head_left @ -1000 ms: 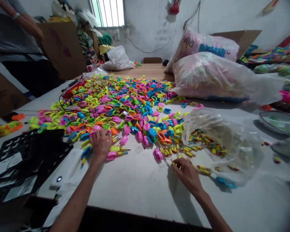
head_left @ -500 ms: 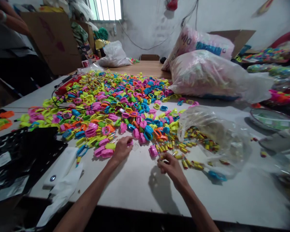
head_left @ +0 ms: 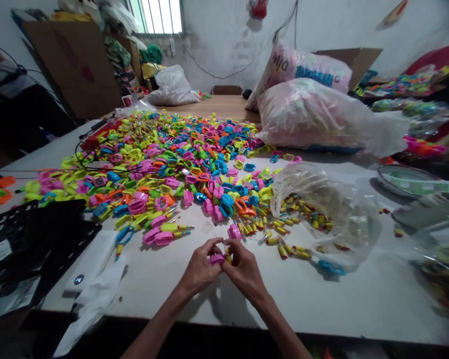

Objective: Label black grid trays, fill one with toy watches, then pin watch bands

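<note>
Band, pink, pinched in left hand; just right, yellow piece pinched in right hand; long axes unclear.

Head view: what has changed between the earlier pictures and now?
The left hand moved right and toward the person from the pile of toy watches, taking a pink toy watch. The right hand moved left to meet it, a small yellow piece at its fingertips. The view shifted slightly. The clear plastic bag and the stuffed white sack stayed put.
</note>
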Demonstrator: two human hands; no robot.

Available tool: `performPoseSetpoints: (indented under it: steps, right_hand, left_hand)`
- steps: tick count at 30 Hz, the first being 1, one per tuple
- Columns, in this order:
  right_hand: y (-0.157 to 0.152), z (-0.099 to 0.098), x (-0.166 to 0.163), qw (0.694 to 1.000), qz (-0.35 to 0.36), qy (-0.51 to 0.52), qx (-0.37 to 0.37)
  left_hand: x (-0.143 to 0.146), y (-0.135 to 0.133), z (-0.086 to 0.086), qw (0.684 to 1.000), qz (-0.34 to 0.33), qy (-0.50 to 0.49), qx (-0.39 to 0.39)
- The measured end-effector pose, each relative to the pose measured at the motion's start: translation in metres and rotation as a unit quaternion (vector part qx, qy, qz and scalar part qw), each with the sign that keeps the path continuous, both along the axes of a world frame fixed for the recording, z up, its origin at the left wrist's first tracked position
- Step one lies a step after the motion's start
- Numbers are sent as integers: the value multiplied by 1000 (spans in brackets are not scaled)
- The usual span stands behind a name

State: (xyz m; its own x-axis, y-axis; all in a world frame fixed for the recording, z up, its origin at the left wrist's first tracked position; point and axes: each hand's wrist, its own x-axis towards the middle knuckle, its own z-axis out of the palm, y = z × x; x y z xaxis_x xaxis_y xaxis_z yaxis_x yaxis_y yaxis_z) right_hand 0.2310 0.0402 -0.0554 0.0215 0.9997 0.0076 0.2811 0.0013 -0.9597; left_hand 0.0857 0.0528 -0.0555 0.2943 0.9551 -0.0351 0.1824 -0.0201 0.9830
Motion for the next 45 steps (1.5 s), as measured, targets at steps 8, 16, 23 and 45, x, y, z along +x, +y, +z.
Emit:
performPoseSetpoints:
  steps: [8, 16, 23, 45]
  right_hand:
    - [-10, -4, -6, 971, -50, 216, -94]
    - [-7, 19, 5, 959, 9, 258, -119]
    - [-6, 25, -2, 949, 38, 272, -154]
    - [-4, 24, 9, 941, 125, 281, -139]
  left_hand:
    - [7, -2, -6, 964, 102, -140, -200]
    - [-3, -4, 8, 980, 140, -83, -110]
    - [-4, -11, 7, 971, 117, -137, -158]
    - [-11, -12, 14, 988, -23, 6, -150]
